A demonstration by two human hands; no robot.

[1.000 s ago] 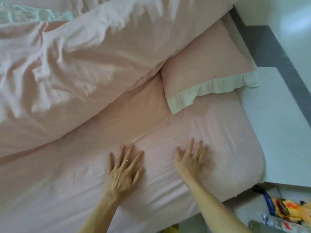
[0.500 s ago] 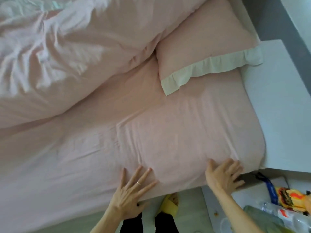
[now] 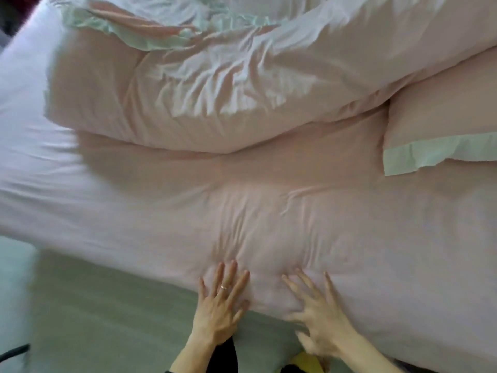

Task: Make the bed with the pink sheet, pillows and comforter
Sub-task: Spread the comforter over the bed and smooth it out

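- Left hand and right hand, apart, fingers spread flat, press the pink sheet at the bed's edge.
- Risk: uneven strokes could leave wrinkles beyond the fingertips.

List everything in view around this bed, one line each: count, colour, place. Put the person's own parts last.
sheet: one, pink, stretched over the mattress, creased near the hands.
comforter: one, pink, bunched across the bed's far side.
right pillow: one, pink with pale green border, right edge, on the sheet.
far pillow: one, pink with pale green frill, top left, against the comforter.
floor: grey-green, along the bed's near edge.
slipper: one, yellow, bottom edge, between the arms.
ring: one, pale, on a left-hand finger.
left hand: one, open, fingers spread on the sheet's near edge.
right hand: one, open, fingers spread on the sheet beside it.
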